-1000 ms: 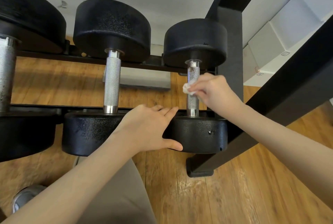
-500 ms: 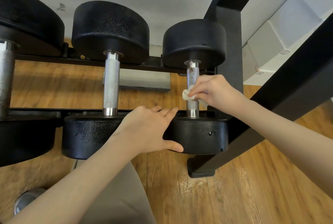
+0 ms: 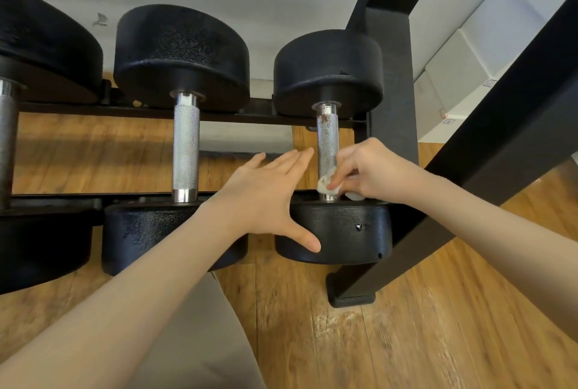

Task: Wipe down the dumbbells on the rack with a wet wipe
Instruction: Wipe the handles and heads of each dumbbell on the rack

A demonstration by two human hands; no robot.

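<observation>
The left hand [image 3: 266, 198] was spread flat, fingers straight toward 1 o'clock and thumb splayed toward 4 o'clock, its bare forearm running back toward 7 o'clock. The right hand [image 3: 372, 174] lay just at its 3 o'clock, fingers curled and pinching, forearm trailing toward 4 o'clock.
</observation>
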